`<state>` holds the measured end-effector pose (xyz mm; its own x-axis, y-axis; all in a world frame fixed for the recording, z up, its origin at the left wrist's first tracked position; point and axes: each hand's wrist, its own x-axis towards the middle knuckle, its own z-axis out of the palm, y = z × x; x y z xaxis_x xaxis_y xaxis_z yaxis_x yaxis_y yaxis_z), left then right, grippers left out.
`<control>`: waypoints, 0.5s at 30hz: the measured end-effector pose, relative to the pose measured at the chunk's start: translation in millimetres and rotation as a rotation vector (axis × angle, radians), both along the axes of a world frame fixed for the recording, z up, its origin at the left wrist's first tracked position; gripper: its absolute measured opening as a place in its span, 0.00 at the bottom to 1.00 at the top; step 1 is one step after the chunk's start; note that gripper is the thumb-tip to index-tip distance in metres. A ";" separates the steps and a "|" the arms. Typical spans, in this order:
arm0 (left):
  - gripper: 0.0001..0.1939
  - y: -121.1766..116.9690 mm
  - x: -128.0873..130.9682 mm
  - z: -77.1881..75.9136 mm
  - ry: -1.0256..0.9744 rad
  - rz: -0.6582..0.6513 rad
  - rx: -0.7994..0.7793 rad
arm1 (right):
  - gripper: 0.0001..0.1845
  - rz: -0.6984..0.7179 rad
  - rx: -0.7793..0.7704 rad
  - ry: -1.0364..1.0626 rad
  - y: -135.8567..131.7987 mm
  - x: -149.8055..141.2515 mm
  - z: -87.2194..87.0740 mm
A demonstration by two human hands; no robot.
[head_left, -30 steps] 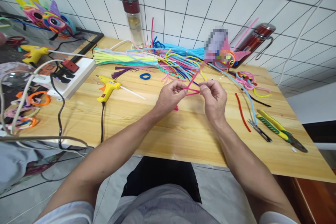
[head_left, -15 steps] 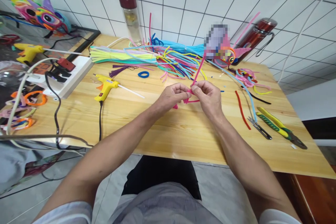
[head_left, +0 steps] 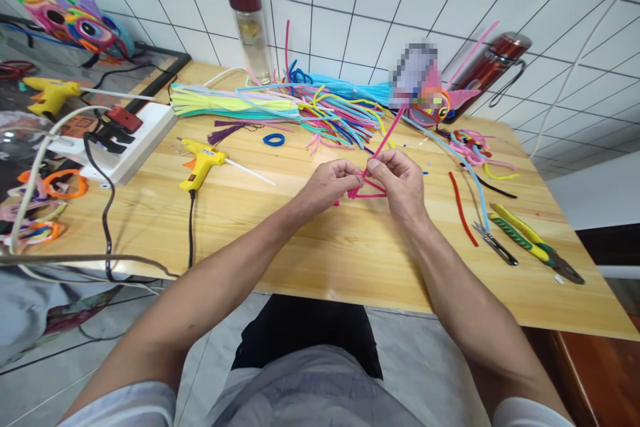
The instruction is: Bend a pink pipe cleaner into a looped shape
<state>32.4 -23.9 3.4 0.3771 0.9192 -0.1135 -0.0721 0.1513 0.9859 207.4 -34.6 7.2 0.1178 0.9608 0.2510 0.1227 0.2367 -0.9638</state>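
Head view: over the bench point(head_left: 300, 260), the left hand point(head_left: 327, 185) pinches a pink pipe cleaner point(head_left: 390, 133) at its folded part, apparently to steady it, while the right hand point(head_left: 402, 185) keeps a pinching grip on the slanting length, likely to control the bend.

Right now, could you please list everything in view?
Pipe cleaner: at least one, pink, in hands
Pile of pipe cleaners: many, mixed colours, back
Loose pipe cleaners: several, red, blue, black, right
Glue guns: two, yellow, left
Power strip: one, white, left
Cables: several, black and white, left
Ring: one, blue, left
Tassels: count unclear, purple, beside the ring
Bottle: one, clear with dark-red lid, back
Flask: one, red, back right
Craft figures: several, multicoloured, back
Loops: several, mixed colours, left
Snips: one, black and silver, right
Pliers: one, yellow and green, right
Table: one, pale wood, middle
Wall: one, white tiled, back
Left hand: one, bare, centre
Right hand: one, bare, centre
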 end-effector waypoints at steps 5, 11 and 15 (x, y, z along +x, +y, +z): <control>0.03 1.0 1.4 -2.4 0.027 0.002 0.020 | 0.17 -0.035 0.044 -0.027 1.3 0.9 -3.2; 0.03 0.9 3.6 -4.3 0.022 0.020 0.029 | 0.17 -0.068 0.103 -0.057 2.1 -0.1 -6.7; 0.03 0.2 3.9 -3.2 0.007 0.035 0.027 | 0.18 -0.095 0.132 -0.055 2.7 -1.2 -7.6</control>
<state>36.3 -23.7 0.1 0.3439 0.9346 -0.0913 -0.0702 0.1226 0.9900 206.2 -31.8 -0.4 0.1893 0.9042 0.3830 0.2025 0.3457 -0.9162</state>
